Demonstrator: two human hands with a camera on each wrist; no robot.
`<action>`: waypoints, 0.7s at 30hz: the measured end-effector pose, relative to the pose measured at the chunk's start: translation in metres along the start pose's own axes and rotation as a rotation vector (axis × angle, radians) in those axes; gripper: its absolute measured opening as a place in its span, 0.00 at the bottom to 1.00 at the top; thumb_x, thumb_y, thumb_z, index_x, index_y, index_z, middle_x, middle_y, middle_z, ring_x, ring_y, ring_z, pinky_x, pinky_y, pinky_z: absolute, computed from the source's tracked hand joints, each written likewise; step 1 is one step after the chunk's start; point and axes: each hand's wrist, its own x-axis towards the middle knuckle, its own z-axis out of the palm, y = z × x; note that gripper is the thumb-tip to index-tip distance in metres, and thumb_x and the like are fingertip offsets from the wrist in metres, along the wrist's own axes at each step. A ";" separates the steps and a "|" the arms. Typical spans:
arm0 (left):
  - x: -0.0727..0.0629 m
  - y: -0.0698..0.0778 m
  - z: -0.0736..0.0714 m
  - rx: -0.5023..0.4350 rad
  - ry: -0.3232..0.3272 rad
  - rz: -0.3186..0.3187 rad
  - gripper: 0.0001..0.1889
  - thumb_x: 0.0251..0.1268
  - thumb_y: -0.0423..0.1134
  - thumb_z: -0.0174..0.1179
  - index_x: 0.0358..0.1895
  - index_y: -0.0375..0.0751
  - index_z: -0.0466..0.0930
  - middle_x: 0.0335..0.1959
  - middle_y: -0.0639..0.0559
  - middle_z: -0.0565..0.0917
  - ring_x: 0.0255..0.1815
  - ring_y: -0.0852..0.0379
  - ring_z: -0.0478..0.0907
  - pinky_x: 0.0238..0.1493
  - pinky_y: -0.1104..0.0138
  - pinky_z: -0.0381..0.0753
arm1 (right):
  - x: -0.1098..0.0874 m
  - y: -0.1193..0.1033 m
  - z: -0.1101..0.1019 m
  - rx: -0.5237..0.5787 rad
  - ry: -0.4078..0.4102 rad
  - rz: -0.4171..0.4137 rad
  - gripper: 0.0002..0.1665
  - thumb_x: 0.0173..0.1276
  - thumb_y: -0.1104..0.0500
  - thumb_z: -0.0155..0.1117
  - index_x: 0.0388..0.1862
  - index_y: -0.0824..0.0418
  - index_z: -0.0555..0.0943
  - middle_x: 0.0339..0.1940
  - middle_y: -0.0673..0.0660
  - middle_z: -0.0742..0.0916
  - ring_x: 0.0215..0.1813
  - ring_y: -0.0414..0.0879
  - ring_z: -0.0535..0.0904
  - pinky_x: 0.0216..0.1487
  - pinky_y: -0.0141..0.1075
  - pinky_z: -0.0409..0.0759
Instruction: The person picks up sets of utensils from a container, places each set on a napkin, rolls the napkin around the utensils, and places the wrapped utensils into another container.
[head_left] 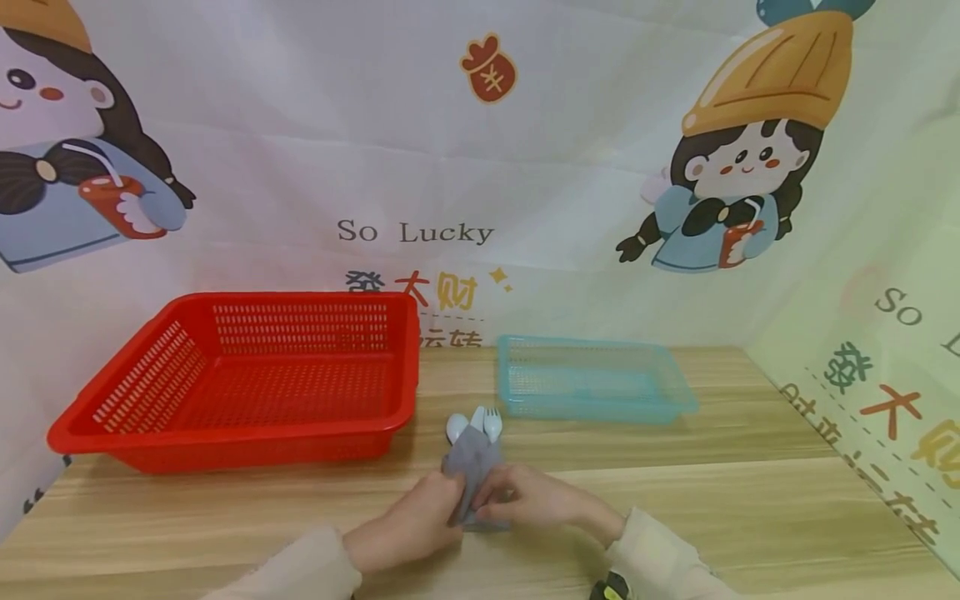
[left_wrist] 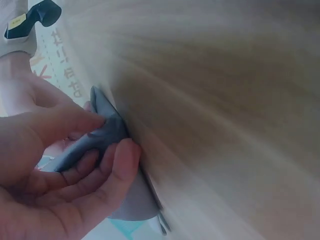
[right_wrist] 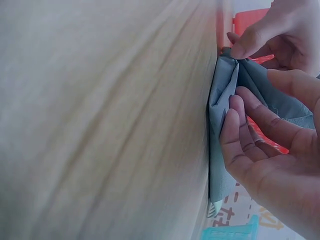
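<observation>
A grey cloth napkin [head_left: 472, 457] lies folded near the front of the table, partly wrapped around pale cutlery. The heads of a spoon [head_left: 457, 427], a knife [head_left: 477, 418] and a fork [head_left: 492, 423] stick out at its far end; their handles are hidden by the cloth. My left hand [head_left: 420, 518] grips the napkin's left side, thumb on top of a fold. From the right, my right hand [head_left: 528, 497] holds a flap of it with bent fingers. Its fingertips [right_wrist: 232, 122] reach into the fold in the right wrist view.
A large red basket [head_left: 247, 437] stands at the left, just beyond my left hand. Farther back on the right sits a small light-blue basket [head_left: 592, 410]. Printed cloth [head_left: 570, 275] hangs behind the wooden table [head_left: 712, 500] and along its sides.
</observation>
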 end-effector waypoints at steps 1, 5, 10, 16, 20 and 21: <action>0.000 0.001 0.000 0.002 0.002 0.000 0.11 0.37 0.24 0.61 0.23 0.38 0.69 0.16 0.56 0.67 0.18 0.66 0.62 0.15 0.74 0.63 | 0.000 0.000 0.000 -0.003 -0.003 -0.004 0.09 0.60 0.59 0.58 0.34 0.63 0.80 0.35 0.50 0.80 0.38 0.33 0.74 0.43 0.27 0.73; -0.001 0.005 0.004 0.052 0.037 0.031 0.10 0.39 0.23 0.60 0.23 0.39 0.70 0.17 0.54 0.71 0.19 0.63 0.68 0.17 0.72 0.66 | 0.000 0.001 0.000 -0.011 -0.013 -0.024 0.09 0.60 0.59 0.58 0.34 0.63 0.80 0.37 0.51 0.81 0.39 0.34 0.75 0.43 0.26 0.73; 0.000 0.007 0.007 0.125 0.099 0.070 0.09 0.39 0.23 0.57 0.22 0.40 0.69 0.17 0.52 0.71 0.20 0.59 0.72 0.16 0.71 0.67 | 0.000 0.002 -0.001 0.023 -0.025 -0.019 0.10 0.61 0.57 0.58 0.34 0.62 0.81 0.40 0.50 0.81 0.41 0.34 0.75 0.44 0.27 0.73; 0.001 0.006 0.009 0.093 0.129 0.072 0.08 0.43 0.23 0.56 0.22 0.40 0.69 0.17 0.55 0.70 0.20 0.63 0.70 0.17 0.75 0.67 | -0.001 0.004 0.000 0.096 0.009 0.044 0.15 0.65 0.54 0.54 0.29 0.64 0.80 0.29 0.49 0.80 0.29 0.33 0.72 0.33 0.26 0.73; 0.000 0.008 0.010 0.199 0.128 0.087 0.07 0.42 0.24 0.58 0.23 0.39 0.72 0.19 0.53 0.72 0.21 0.60 0.73 0.19 0.72 0.70 | -0.002 0.005 0.000 0.158 0.044 0.102 0.21 0.66 0.51 0.51 0.24 0.65 0.78 0.23 0.51 0.79 0.24 0.36 0.71 0.28 0.27 0.72; 0.000 0.008 0.010 0.225 0.130 0.093 0.07 0.41 0.24 0.59 0.24 0.38 0.73 0.20 0.53 0.72 0.22 0.59 0.73 0.19 0.71 0.70 | -0.003 0.005 0.000 0.188 0.046 0.114 0.21 0.67 0.50 0.50 0.27 0.66 0.79 0.26 0.52 0.81 0.26 0.37 0.74 0.30 0.28 0.74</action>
